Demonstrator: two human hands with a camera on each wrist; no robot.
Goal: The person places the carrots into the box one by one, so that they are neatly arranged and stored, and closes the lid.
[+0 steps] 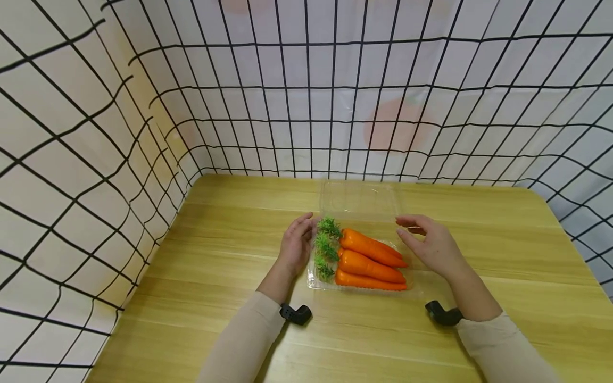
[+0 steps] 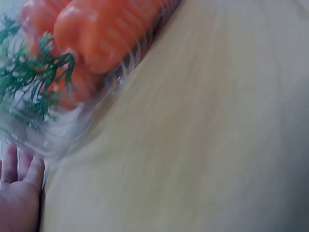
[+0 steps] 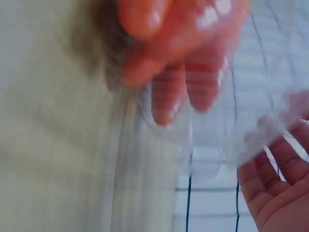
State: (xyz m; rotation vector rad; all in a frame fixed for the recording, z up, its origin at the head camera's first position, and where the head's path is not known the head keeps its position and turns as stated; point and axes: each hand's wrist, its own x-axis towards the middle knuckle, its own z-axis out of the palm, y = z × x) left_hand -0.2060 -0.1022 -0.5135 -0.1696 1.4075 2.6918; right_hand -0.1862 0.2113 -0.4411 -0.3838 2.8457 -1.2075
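Observation:
A clear plastic clamshell box lies on the table with its lid folded back toward the far side. Inside are several orange carrots, their green leafy tops pointing left. My left hand rests along the box's left side, fingers loosely extended; in the left wrist view its fingertips come right up to the box's end wall. At the far right corner is my right hand, thumb and fingers apart. The right wrist view, blurred, shows its fingers nearly straight at the clear plastic's edge.
The wooden table extends to both sides and in front of the box. A black wire grid stands along its back and sides, with pale sheeting behind. Each wrist carries a small black camera.

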